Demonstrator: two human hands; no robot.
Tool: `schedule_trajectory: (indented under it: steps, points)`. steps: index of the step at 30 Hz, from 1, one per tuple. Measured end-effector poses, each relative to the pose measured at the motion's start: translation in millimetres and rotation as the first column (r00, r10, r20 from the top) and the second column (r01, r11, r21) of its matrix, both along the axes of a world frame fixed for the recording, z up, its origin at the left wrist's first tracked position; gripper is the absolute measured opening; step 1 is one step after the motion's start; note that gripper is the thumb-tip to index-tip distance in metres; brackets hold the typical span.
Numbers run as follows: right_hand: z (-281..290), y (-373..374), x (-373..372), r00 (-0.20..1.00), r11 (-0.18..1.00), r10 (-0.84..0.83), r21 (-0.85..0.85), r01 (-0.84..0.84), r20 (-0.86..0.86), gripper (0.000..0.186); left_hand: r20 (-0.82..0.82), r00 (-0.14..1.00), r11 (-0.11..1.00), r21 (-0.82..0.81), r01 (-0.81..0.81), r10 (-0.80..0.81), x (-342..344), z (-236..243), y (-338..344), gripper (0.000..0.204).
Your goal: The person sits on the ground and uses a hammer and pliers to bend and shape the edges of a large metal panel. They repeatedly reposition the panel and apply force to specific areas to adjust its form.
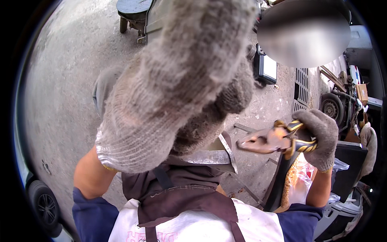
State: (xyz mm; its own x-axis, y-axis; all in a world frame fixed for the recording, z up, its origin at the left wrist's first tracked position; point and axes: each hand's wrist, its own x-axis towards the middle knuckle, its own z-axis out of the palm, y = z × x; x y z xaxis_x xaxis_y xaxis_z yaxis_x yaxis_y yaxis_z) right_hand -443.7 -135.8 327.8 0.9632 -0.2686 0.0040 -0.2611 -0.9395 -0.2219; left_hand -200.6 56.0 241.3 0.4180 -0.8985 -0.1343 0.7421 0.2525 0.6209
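Observation:
My left hand (177, 80), in a dirty grey knitted glove with a white cuff, is raised very close to the view and fills its middle. At least one finger stretches up past the top edge, and a curled part of the glove shows at its right; I see nothing held in it. Gripped in my gloved right hand (322, 137) are worn pliers (262, 142) with yellow-and-black handles, their jaws pointing left. Between the hands, a flat metal strip (205, 157) lies across my lap over a dark apron (181, 193), partly hidden by the left glove.
Thin metal bars (248, 190) stand near my knees. A plastic bag (302, 179) and a black box-like object (348, 161) are at right. Farther off are a floor grate (301, 86), a small wheel (332, 107), a black case (266, 66) and a round stool (134, 7). A car wheel (42, 203) is at lower left.

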Motion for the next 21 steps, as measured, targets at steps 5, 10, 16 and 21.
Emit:
schedule_trajectory:
  steps: [5, 10, 16, 21]
  points:
    - [2.0, 3.6, 1.1, 0.939, 0.99, 0.135, 0.0, -0.143, -0.315, 0.042, 0.018, 0.999, 0.998, -0.05, 0.046, -0.045, 3.0, 5.3, 4.3, 0.066]
    - [-12.0, -5.3, 0.2, 0.992, 0.995, -0.018, 0.1, 0.006, 0.122, 0.038, 0.041, 0.992, 0.989, -0.077, 0.123, -0.12, 13.9, 3.4, 7.7, 0.066]
    - [-1.3, -14.5, 5.2, 0.999, 0.999, 0.016, -0.046, -0.018, -0.042, 0.034, 0.08, 0.962, 0.955, -0.124, 0.27, -0.261, 8.9, 8.3, 0.0, 0.067]
    - [-7.2, -7.5, -0.9, 0.946, 0.982, 0.172, -0.022, -0.185, -0.276, 0.034, 0.104, 0.931, 0.923, -0.13, 0.361, -0.35, 12.6, 7.8, 12.6, 0.067]
